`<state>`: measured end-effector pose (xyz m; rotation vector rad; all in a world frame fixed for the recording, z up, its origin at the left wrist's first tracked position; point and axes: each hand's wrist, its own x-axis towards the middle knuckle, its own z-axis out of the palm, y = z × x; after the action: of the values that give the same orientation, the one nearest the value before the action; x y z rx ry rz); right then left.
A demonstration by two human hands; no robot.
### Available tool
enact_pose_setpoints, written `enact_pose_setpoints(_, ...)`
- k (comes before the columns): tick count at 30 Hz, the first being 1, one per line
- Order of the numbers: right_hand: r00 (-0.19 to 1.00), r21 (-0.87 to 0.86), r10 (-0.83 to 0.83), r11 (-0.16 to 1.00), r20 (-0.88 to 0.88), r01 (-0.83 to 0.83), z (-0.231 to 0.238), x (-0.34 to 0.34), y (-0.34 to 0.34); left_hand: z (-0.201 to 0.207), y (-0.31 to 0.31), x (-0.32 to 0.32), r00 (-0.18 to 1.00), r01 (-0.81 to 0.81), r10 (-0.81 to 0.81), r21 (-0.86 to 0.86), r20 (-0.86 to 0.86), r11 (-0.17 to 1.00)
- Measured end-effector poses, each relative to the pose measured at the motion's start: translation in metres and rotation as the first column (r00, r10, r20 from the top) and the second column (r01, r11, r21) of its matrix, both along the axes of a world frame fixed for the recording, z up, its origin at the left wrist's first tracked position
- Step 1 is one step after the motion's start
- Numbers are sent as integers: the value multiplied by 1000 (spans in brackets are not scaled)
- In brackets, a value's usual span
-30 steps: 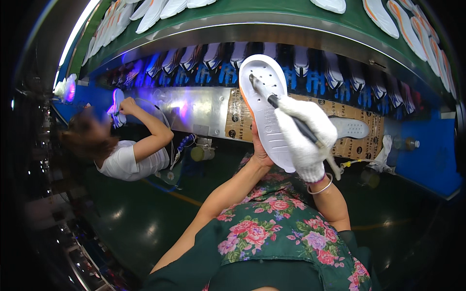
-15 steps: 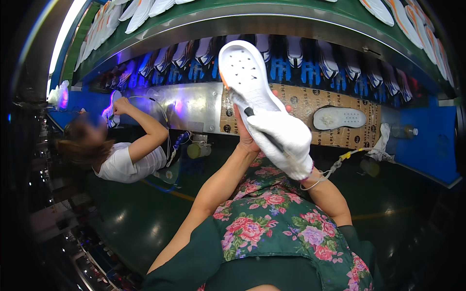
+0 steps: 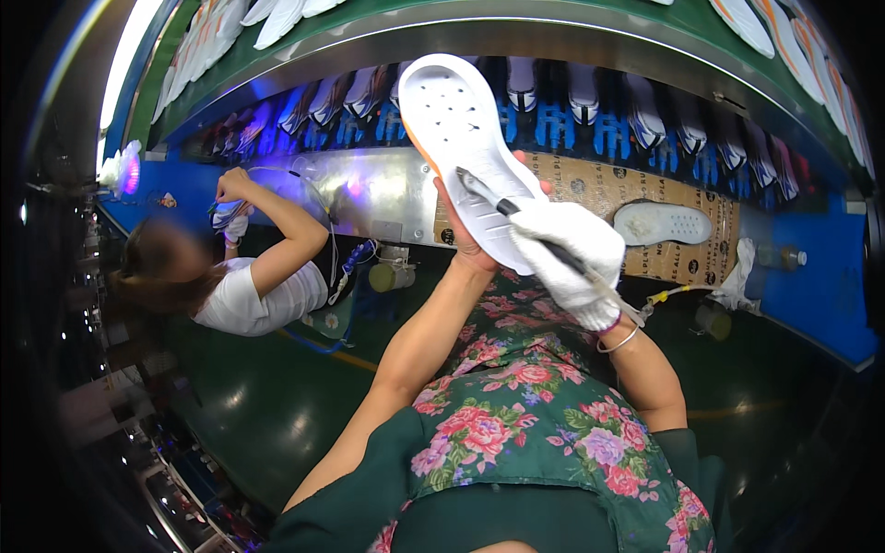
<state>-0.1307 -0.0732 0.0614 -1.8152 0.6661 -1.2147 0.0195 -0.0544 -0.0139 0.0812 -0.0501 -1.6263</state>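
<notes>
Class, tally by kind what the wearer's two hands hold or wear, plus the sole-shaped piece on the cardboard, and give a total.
White sole-shaped pieces with small holes: 2 (one in the bare left hand, one on the brown cardboard sheet)
Slim, dark-handled brush-like tool: 1 (in the right hand)
White knitted glove: 1 (on the right hand)
Total: 4

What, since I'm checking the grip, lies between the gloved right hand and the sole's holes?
In the head view, the brush juts from the right hand across the white sole, its tip short of the holes.
</notes>
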Motion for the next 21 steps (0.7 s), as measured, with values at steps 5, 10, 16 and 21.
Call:
enact_pose_setpoints(5,980,-126,176,974,-90,-186,-2,3,12,-2,-9,8,985,166,-173,-212,-16,963)
enact_pose_setpoints(10,993,-50,57,997,-105,-63,-5,-5,-2,5,-7,23,997,36,-40,59,72,998)
enact_pose_setpoints(16,957,96,284,956,-63,-278,-1,-13,9,9,-11,27,980,157,-147,-67,135,985)
enact_pose_setpoints(21,962,-74,203,973,-184,-219,-5,-9,5,13,-25,34,950,311,-303,-211,73,927)
